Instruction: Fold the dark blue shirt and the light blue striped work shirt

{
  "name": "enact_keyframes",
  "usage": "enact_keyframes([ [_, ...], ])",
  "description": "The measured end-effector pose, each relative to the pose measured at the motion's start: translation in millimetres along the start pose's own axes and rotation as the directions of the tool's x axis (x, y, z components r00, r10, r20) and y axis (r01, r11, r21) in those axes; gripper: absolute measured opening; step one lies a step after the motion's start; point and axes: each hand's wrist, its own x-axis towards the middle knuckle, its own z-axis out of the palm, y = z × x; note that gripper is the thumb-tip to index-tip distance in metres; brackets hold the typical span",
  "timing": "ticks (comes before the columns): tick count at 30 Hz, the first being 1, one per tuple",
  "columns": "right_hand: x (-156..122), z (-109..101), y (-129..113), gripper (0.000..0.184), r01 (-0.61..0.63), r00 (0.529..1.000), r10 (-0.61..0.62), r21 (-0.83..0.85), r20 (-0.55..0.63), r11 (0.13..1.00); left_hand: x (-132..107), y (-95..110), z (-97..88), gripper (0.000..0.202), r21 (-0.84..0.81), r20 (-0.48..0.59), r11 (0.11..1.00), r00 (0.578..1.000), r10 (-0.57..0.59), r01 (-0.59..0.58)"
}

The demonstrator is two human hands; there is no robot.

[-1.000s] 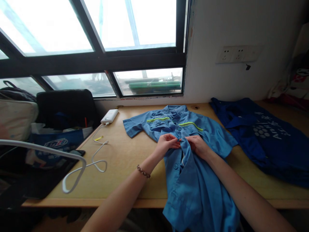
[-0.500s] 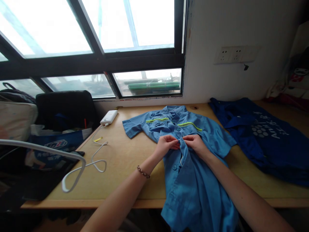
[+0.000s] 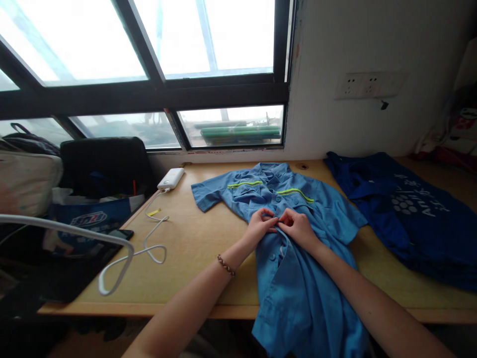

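A light blue short-sleeved work shirt (image 3: 309, 293) with yellow-green stripes lies front up, collar toward the wall, its hem hanging over the table's near edge. At mid-chest my left hand (image 3: 263, 223) pinches the front placket. Close against it, my right hand (image 3: 296, 226) also pinches the placket, fingertips meeting the left ones. Whatever button or buttonhole sits between the fingers is hidden. Above the hands a button (image 3: 278, 198) shows, and lower down another button (image 3: 272, 257) lies beside a gap where the front stands apart.
On the wooden table (image 3: 208, 248), a dark blue garment (image 3: 376, 199) with white print lies at right. At left are a white power bank (image 3: 171, 179) and its looping white cable (image 3: 149, 238). A black chair back (image 3: 106, 154) and a blue bag (image 3: 89, 219) stand beyond the left edge.
My fingertips have drawn together at the placket, the right hand turning inward and its fingers curling tighter. The camera view has shifted slightly.
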Motion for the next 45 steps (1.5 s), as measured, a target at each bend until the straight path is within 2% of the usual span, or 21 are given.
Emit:
enact_keyframes([
  [6, 1.2, -0.9, -3.6, 0.011, -0.010, 0.999, 0.008, 0.055, 0.039, 0.998, 1.4, -5.4, 1.3, 0.031, -0.139, -0.098, 0.990, 0.995, -0.032, 0.018],
  [13, 5.9, -0.8, 3.2, 0.025, -0.081, 0.997, 0.077, 0.215, 0.028, 0.973, 5.9, -8.2, -1.5, 0.028, -0.319, -0.034, 0.946, 0.997, -0.073, 0.058],
  [17, 8.8, 0.0, 9.7, 0.032, -0.159, 0.987, 0.137, 0.354, 0.087, 0.922, 5.8, -6.5, -1.4, 0.030, -0.380, -0.025, 0.922, 0.996, -0.089, 0.073],
  [21, 8.5, -1.3, 7.5, 0.041, -0.113, 0.993, 0.091, 0.364, 0.078, 0.925, 4.8, -4.3, -1.3, 0.030, -0.392, -0.004, 0.915, 0.995, -0.101, 0.091],
  [24, 7.5, -2.6, 3.7, 0.036, -0.069, 0.996, 0.044, 0.347, 0.077, 0.935, 5.1, -4.2, -1.9, 0.029, -0.412, 0.007, 0.906, 0.995, -0.102, 0.096],
  [31, 8.4, -2.3, 8.0, 0.034, -0.072, 0.994, 0.045, 0.302, 0.095, 0.951, 4.2, -3.1, -0.9, 0.029, -0.381, -0.041, 0.922, 0.994, -0.098, 0.076],
  [35, 8.3, -1.8, 11.3, 0.036, -0.121, 0.991, 0.098, 0.319, 0.087, 0.940, 2.3, -1.0, 0.2, 0.039, -0.340, -0.046, 0.939, 0.997, -0.065, 0.045],
  [38, 8.0, -2.4, 9.9, 0.032, -0.132, 0.990, 0.109, 0.344, 0.086, 0.930, 1.7, -0.3, 0.1, 0.039, -0.322, -0.042, 0.946, 0.998, -0.044, 0.028],
  [42, 8.1, -4.4, 5.9, 0.023, -0.093, 0.995, 0.072, 0.363, 0.071, 0.927, 0.9, -0.5, -0.3, 0.036, -0.283, -0.021, 0.959, 1.000, -0.020, 0.013],
  [45, 6.7, -6.5, 1.6, 0.025, -0.046, 0.999, 0.036, 0.343, 0.035, 0.938, -0.2, -0.5, -0.3, 0.039, -0.276, 0.026, 0.961, 0.999, 0.023, -0.015],
])
